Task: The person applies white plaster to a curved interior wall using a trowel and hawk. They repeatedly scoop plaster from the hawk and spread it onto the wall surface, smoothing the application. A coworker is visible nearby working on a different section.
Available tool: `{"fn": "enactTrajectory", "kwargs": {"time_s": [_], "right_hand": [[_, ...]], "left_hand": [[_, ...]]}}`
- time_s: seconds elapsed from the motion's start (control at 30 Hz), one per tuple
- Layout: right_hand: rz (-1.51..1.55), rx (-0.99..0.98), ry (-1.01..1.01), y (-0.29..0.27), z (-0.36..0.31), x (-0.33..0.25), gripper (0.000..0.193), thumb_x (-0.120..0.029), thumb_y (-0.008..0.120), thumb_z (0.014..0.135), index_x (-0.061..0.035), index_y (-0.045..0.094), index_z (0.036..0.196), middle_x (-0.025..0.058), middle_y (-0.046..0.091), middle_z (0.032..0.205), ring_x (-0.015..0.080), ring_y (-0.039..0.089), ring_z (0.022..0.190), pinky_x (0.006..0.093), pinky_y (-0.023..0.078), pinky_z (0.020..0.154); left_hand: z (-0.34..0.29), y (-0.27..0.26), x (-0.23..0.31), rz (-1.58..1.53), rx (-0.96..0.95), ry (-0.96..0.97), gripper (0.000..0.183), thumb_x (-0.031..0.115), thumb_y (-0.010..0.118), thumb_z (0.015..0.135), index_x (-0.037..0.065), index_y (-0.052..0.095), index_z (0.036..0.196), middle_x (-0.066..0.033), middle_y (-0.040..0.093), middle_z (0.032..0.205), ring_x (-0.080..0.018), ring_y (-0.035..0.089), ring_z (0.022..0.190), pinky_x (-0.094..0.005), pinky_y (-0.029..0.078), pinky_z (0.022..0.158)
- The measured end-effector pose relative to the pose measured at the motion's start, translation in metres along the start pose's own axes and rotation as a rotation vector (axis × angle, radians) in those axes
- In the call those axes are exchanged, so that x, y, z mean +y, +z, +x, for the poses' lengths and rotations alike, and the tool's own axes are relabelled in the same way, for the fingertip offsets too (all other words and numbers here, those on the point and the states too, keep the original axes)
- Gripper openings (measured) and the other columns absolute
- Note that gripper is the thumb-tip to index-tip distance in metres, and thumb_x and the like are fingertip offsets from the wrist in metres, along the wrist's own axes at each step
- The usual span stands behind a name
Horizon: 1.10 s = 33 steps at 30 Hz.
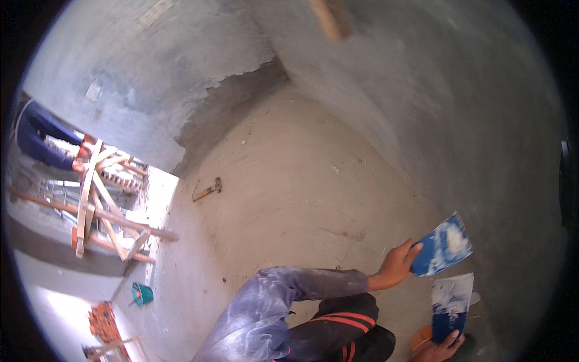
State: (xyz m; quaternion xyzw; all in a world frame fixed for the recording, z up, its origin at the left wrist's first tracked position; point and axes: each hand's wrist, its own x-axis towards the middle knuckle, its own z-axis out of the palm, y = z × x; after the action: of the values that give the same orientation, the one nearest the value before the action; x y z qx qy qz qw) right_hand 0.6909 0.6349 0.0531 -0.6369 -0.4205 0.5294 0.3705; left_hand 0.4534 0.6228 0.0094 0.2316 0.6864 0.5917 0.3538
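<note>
My left hand (pixel 393 265) is closed on the near edge of a blue putty knife (pixel 445 244), its wide flat blade smeared with white putty. Just below it, my right hand (pixel 439 349) grips a second putty knife (pixel 452 304), dark blue toward the hand and coated with whitish putty toward its far edge. The two blades are close together but apart, in front of the grey plastered wall (pixel 482 151) on the right. My left sleeve is dusted with pale powder.
A hammer (pixel 208 190) lies on the dusty floor (pixel 289 211). At left are a wooden trestle (pixel 99 205), a person in dark blue clothes (pixel 42 136), a green bucket (pixel 142 294) and stacked bricks (pixel 105 326). A piece of wood (pixel 330 21) shows at the top.
</note>
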Motion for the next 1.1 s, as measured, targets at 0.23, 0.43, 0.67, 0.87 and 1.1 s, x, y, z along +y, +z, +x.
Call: {"fn": "enactTrajectory", "kwargs": {"time_s": [0.23, 0.43, 0.67, 0.87, 1.1], "right_hand": [[0.428, -0.203, 0.53, -0.002, -0.154, -0.242, 0.048, -0.026, 0.052, 0.088, 0.0006, 0.043, 0.127, 0.0186, 0.045, 0.128, 0.0292, 0.044, 0.114, 0.0401, 0.035, 0.098], [-0.039, -0.533, 0.039, 0.082, -0.283, -0.392, 0.046, -0.014, 0.055, 0.085, -0.0023, 0.044, 0.128, 0.0215, 0.044, 0.129, 0.0336, 0.043, 0.116, 0.042, 0.035, 0.098], [-0.455, -0.761, -0.481, 0.081, -0.317, -0.372, 0.044, 0.0, 0.053, 0.081, -0.0116, 0.052, 0.124, 0.0237, 0.046, 0.125, 0.0407, 0.047, 0.111, 0.0452, 0.039, 0.093], [0.104, -0.971, 0.303, 0.118, -0.406, -0.374, 0.039, -0.009, 0.064, 0.074, 0.0013, 0.052, 0.11, 0.0061, 0.059, 0.097, 0.0165, 0.058, 0.088, 0.0284, 0.045, 0.078], [-0.285, -0.965, -0.626, 0.208, -0.457, -0.418, 0.017, -0.011, 0.066, 0.077, -0.0005, 0.062, 0.09, 0.0021, 0.063, 0.08, 0.0112, 0.057, 0.071, 0.0258, 0.045, 0.065]], "left_hand": [[-0.118, -0.166, 0.213, -0.066, 0.151, -0.153, 0.039, 0.037, 0.043, 0.095, -0.001, 0.05, 0.097, -0.012, 0.059, 0.073, -0.0164, 0.062, 0.062, -0.0305, 0.049, 0.053], [-0.218, -0.3, 0.292, -0.261, 0.415, -0.043, 0.033, 0.03, 0.045, 0.095, -0.003, 0.043, 0.101, -0.0118, 0.06, 0.08, -0.0154, 0.063, 0.067, -0.0287, 0.054, 0.056], [-0.326, -0.391, 0.363, -0.486, 0.424, 0.071, 0.023, 0.017, 0.047, 0.093, 0.001, 0.036, 0.104, -0.0104, 0.055, 0.093, -0.0158, 0.061, 0.079, -0.0328, 0.055, 0.07], [-0.401, -0.439, 0.375, -0.768, 0.571, 0.044, 0.027, 0.005, 0.051, 0.089, 0.002, 0.036, 0.112, -0.0123, 0.055, 0.102, -0.0205, 0.062, 0.087, -0.0358, 0.055, 0.074], [-0.431, -0.503, 0.376, -0.812, 0.786, 0.064, 0.028, 0.004, 0.054, 0.087, -0.001, 0.041, 0.111, -0.011, 0.056, 0.103, -0.0201, 0.061, 0.089, -0.0364, 0.057, 0.072]]}}
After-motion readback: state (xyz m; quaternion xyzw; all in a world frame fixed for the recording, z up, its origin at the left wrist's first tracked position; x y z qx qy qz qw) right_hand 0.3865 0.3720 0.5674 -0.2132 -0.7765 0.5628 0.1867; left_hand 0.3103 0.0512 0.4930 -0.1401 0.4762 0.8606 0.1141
